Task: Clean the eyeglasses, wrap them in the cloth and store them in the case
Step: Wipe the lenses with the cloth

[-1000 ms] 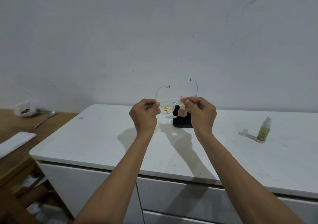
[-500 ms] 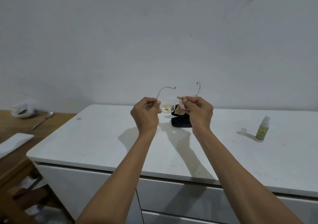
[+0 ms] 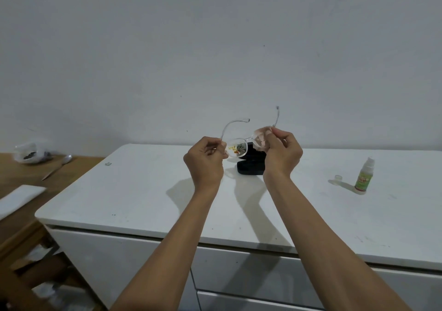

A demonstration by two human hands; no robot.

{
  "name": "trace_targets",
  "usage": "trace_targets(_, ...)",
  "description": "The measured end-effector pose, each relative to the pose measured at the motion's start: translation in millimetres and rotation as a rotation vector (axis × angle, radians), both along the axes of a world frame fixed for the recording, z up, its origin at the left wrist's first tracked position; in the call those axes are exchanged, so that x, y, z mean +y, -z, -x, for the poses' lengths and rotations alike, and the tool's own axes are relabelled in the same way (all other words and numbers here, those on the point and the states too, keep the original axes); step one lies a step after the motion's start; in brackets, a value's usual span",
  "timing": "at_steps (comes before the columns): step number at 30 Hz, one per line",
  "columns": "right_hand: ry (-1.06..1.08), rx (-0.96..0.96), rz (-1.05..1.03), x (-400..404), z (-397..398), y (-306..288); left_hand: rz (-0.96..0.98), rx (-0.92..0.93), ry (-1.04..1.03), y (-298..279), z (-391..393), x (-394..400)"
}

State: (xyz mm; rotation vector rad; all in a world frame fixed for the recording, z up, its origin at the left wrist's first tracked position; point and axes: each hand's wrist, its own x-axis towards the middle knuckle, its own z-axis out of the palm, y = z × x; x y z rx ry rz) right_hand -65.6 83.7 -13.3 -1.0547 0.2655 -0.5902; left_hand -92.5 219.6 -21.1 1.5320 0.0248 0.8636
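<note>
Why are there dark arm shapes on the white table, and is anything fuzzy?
Head view: light from the near side throws arm shadows onto the white cabinet top, reaching toward the black case; the wide lens bends its edge; the left-side clutter looks smeared, while the eyeglasses and spray bottle stay fairly sharp.

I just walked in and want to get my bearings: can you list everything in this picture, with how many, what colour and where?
eyeglasses: one, clear frame, held up between both hands
cloth: one, pinkish, pressed on the glasses' right lens
case: one, black, on the cabinet behind the hands
spray bottle: one, white and green, upright at right on the cabinet
cap: one, clear, left of the bottle
cabinet: one, white, with drawers
wooden table: one, brown, far left
spoon: one, silver, on the wooden table
plastic bag: one, clear, on the wooden table
left hand: gripping the frame
right hand: pinching the cloth
</note>
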Motion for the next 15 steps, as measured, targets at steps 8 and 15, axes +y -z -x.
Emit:
trace_targets(8,-0.212,-0.046,0.112,-4,-6,-7,0.026,-0.019,-0.053,-4,-5,-4)
trace_targets(15,-0.402,-0.064,0.338,-28,6,-3,0.006,0.042,-0.04,0,-6,12)
